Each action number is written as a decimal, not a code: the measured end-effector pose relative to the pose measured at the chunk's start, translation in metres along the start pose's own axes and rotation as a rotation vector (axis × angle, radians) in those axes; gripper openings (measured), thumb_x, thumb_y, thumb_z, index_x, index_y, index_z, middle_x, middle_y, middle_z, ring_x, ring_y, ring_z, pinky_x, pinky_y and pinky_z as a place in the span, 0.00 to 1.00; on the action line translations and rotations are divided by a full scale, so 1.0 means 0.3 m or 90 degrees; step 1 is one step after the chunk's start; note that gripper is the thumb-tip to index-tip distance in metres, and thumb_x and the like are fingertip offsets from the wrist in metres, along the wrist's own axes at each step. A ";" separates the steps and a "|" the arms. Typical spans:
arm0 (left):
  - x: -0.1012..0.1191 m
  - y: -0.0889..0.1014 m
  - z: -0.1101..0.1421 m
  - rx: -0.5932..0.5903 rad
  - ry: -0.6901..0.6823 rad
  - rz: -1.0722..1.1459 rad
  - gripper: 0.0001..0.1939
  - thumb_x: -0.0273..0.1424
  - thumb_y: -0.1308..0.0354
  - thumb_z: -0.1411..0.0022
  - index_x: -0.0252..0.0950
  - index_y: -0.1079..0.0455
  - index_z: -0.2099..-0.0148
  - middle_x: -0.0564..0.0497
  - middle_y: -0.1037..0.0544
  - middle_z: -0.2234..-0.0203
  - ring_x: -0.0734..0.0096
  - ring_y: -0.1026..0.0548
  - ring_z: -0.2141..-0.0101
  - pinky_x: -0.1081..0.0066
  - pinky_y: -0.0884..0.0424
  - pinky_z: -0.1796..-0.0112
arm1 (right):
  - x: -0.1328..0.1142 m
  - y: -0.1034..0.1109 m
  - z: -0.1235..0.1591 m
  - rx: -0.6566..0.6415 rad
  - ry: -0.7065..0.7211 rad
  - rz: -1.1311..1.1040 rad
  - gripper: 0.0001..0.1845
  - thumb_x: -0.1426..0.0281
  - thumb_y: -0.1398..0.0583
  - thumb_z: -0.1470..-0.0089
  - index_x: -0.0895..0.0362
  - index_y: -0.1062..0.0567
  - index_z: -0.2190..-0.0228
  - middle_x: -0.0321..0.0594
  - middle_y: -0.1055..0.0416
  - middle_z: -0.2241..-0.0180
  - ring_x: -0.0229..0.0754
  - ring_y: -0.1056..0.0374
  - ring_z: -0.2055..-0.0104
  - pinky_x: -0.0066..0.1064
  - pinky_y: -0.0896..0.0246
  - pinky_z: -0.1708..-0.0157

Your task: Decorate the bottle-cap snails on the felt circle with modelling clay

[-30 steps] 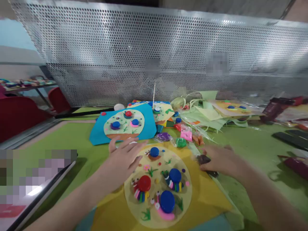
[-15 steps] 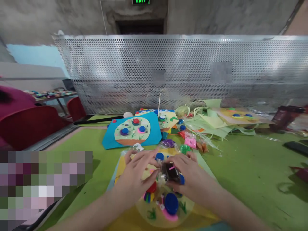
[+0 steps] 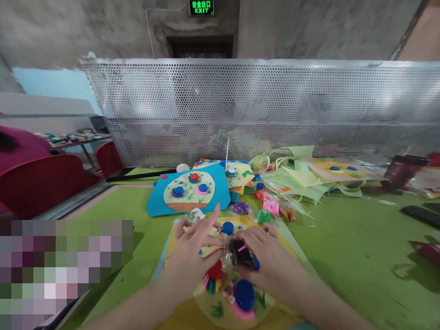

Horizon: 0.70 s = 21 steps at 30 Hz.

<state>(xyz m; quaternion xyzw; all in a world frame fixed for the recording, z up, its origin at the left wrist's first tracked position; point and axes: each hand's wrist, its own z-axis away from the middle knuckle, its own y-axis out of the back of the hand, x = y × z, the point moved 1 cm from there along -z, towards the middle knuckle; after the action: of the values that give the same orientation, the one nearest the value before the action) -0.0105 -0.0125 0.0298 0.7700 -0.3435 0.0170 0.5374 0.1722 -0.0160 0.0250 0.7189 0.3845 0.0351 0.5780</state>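
Observation:
Both my hands meet over a yellow craft sheet point(image 3: 279, 312) with a pale round picture bearing blue point(image 3: 244, 294) and red point(image 3: 215, 270) bottle caps and clay. My right hand point(image 3: 266, 256) grips a small clear packet of dark brown clay point(image 3: 240, 252). My left hand point(image 3: 194, 252) pinches the packet's clear plastic end with thumb and fingers, its forefinger raised.
A blue craft sheet point(image 3: 189, 190) with a similar round picture lies beyond. Small clay packets point(image 3: 270, 206), light green paper strips point(image 3: 295, 176) and more craft sheets litter the green table point(image 3: 343, 243). A perforated metal screen point(image 3: 257, 110) backs the table. Red chairs point(image 3: 41, 178) stand at the left.
My right hand brought the dark clay packet from the right to the middle, where my left hand left the craft sheet and took hold of the packet's plastic end. My view tilted up.

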 end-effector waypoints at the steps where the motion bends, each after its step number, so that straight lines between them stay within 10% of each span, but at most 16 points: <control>1: 0.000 0.001 0.000 0.005 -0.003 -0.001 0.43 0.28 0.44 0.41 0.50 0.69 0.35 0.61 0.18 0.72 0.62 0.27 0.53 0.56 0.45 0.53 | -0.001 0.001 0.000 -0.002 -0.003 -0.004 0.17 0.71 0.38 0.52 0.55 0.32 0.58 0.40 0.28 0.60 0.48 0.34 0.56 0.44 0.49 0.53; 21: -0.022 -0.020 0.001 0.038 -0.020 -0.017 0.38 0.31 0.41 0.41 0.50 0.58 0.36 0.62 0.20 0.73 0.63 0.27 0.56 0.62 0.48 0.55 | 0.002 0.000 -0.003 -0.005 -0.012 0.002 0.18 0.75 0.36 0.54 0.55 0.32 0.59 0.37 0.28 0.60 0.46 0.34 0.57 0.42 0.52 0.55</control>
<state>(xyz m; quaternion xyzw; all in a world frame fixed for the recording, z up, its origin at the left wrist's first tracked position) -0.0124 -0.0084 0.0223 0.7904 -0.3408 0.0082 0.5090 0.1722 -0.0149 0.0250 0.7176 0.3776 0.0309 0.5844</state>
